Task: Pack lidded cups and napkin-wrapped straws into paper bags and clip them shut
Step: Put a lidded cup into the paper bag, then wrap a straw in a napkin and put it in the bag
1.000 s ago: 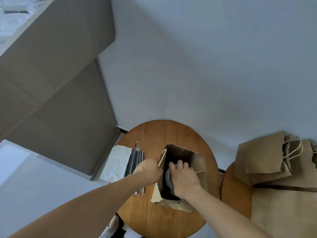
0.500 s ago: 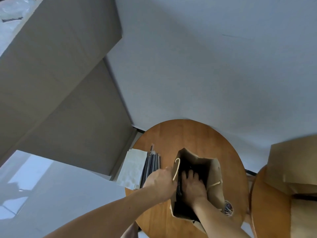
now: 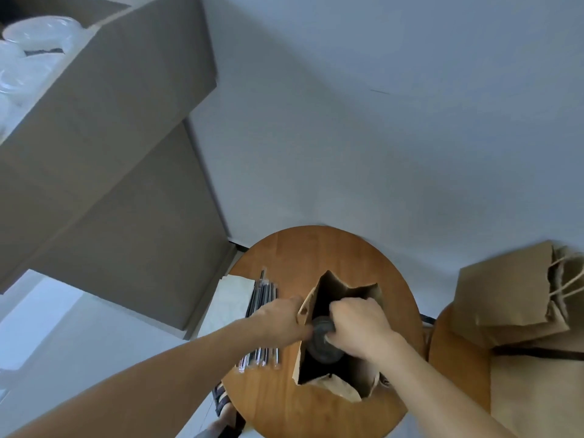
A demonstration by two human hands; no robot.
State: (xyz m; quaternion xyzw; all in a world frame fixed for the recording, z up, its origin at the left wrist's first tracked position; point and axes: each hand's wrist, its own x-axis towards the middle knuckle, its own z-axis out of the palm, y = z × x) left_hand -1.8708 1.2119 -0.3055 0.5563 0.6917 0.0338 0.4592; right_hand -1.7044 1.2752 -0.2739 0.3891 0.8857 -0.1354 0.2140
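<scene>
The right hand (image 3: 357,327) grips a lidded cup (image 3: 319,346) in the mouth of the bag (image 3: 363,292), low centre of the frame. The left hand (image 3: 281,317) pinches the bag's left rim, likely to hold it open and steady. Straws (image 3: 265,292) and napkins (image 3: 234,295) lie just left on the bench (image 3: 316,248), within reach. Spare bags (image 3: 505,295) sit at right. No writing is readable

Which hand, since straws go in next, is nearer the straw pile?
Left. The left hand grips the bag beside the straws; the right hand holds the cup inside the bag.
</scene>
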